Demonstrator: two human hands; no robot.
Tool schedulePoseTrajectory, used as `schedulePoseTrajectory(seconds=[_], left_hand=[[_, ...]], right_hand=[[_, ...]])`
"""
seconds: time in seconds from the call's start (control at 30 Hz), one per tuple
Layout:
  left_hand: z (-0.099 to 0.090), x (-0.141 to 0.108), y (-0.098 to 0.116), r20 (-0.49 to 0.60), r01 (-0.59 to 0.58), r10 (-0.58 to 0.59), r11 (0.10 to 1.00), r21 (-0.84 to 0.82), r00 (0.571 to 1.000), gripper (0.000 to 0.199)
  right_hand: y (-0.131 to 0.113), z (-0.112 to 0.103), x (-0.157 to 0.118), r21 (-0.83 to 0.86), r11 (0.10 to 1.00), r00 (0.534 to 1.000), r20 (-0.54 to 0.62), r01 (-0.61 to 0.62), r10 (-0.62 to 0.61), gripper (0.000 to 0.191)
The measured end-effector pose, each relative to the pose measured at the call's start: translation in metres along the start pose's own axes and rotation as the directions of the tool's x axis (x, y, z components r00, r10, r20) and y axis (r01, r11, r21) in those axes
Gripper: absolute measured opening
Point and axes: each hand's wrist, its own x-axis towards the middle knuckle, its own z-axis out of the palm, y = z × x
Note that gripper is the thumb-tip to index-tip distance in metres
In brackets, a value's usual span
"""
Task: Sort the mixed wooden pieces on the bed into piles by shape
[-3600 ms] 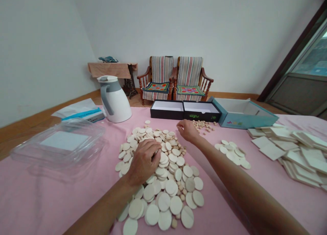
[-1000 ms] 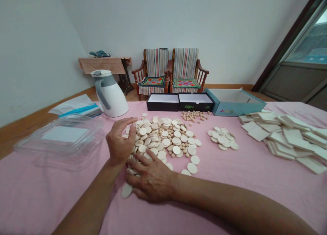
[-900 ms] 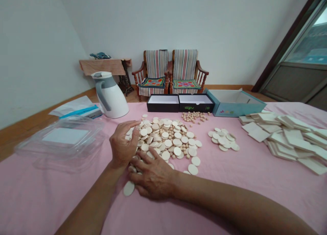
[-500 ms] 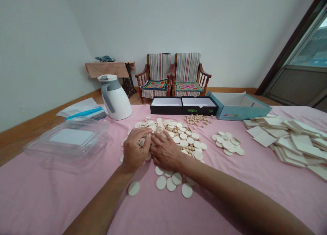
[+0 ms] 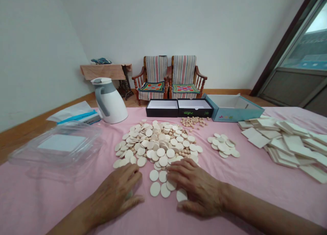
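A wide pile of pale round wooden discs (image 5: 148, 143) lies on the pink cloth (image 5: 153, 221), with small wooden beads (image 5: 194, 121) among it and behind it. My left hand (image 5: 117, 190) rests at the pile's near left edge, palm down, thumb apart from the bent fingers, with one disc partly visible beneath it. At the near right edge my right hand (image 5: 196, 187) lies spread over a few discs, its fingertips touching the pile. Several loose discs (image 5: 155, 189) lie between the hands. What is under the palms is hidden.
Clear plastic containers (image 5: 61, 143) and a white-grey jug (image 5: 111, 100) stand left. Two black boxes (image 5: 162, 112) and a blue box (image 5: 233, 113) line the back. A small disc group (image 5: 222, 144) and stacked square wooden pieces (image 5: 288, 143) lie right.
Both hands have come off the middle of the pile and moved nearer and apart, left hand to the left, right hand to the right. The pile's centre is now uncovered. The view has shifted slightly.
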Motion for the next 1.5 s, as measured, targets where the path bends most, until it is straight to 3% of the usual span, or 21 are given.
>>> schedulePoseTrajectory(seconds=[0.13,0.2,0.33,0.43,0.57,0.67,0.73,0.8,0.87,0.93,1.0,1.1,1.2,1.33,1.5], left_hand=[[0.018,-0.004,-0.008,-0.019,-0.014,0.016,0.997,0.075,1.0,0.008],[0.023,-0.002,-0.011,-0.033,-0.046,0.049,0.997,0.066,0.998,0.013],[0.028,0.008,-0.011,-0.048,-0.047,0.05,0.997,0.063,0.998,0.02],[0.031,0.023,-0.012,-0.153,-0.048,0.06,0.995,0.085,0.986,0.017],[0.034,0.051,-0.019,-0.311,-0.091,0.154,0.974,0.208,0.938,0.014],[0.03,0.071,-0.025,-0.322,-0.14,0.229,0.951,0.276,0.919,0.017],[0.024,0.079,-0.025,-0.353,-0.112,0.194,0.964,0.241,0.915,0.02],[0.016,0.081,-0.02,-0.352,-0.119,0.161,0.983,0.136,0.922,0.02],[0.009,0.078,-0.01,-0.263,-0.234,0.232,0.972,0.022,0.936,0.024],[0.005,0.074,0.001,-0.14,-0.346,0.337,0.937,-0.045,0.931,0.051],[0.005,0.073,0.009,-0.049,-0.371,0.369,0.927,-0.047,0.928,0.059],[0.011,0.078,0.012,-0.042,-0.328,0.329,0.944,0.018,0.944,0.05],[0.016,0.086,0.015,-0.13,-0.298,0.304,0.952,0.064,0.944,0.056],[0.022,0.087,0.033,-0.272,-0.382,0.39,0.92,0.084,0.88,0.05],[0.028,0.075,0.052,-0.307,-0.481,0.485,0.872,0.093,0.819,0.037]], right_hand=[[0.004,0.005,0.003,-0.061,0.998,0.997,0.075,-0.021,0.026,0.062],[0.011,0.006,0.011,-0.112,0.993,0.998,0.052,-0.036,0.042,0.059],[0.023,0.007,0.03,-0.223,0.973,0.998,-0.034,-0.056,0.049,0.052],[0.03,0.009,0.044,-0.279,0.958,0.995,-0.084,-0.066,0.045,0.048],[0.045,0.015,0.057,-0.311,0.941,0.983,-0.162,-0.136,0.089,0.042],[0.059,0.017,0.059,-0.276,0.932,0.954,-0.25,-0.237,0.169,0.041],[0.067,0.017,0.055,-0.205,0.933,0.914,-0.347,-0.294,0.212,0.04],[0.075,0.017,0.048,-0.118,0.935,0.856,-0.454,-0.335,0.249,0.038],[0.081,0.016,0.041,-0.029,0.928,0.785,-0.545,-0.37,0.296,0.034],[0.085,0.018,0.036,0.051,0.916,0.716,-0.606,-0.399,0.346,0.031],[0.087,0.021,0.034,0.101,0.906,0.673,-0.637,-0.411,0.376,0.029],[0.087,0.025,0.033,0.101,0.905,0.664,-0.647,-0.412,0.375,0.027],[0.083,0.026,0.033,0.072,0.907,0.666,-0.655,-0.415,0.357,0.027],[0.075,0.025,0.032,0.035,0.905,0.658,-0.674,-0.425,0.335,0.028],[0.066,0.026,0.033,0.021,0.9,0.667,-0.664,-0.436,0.338,0.026]])
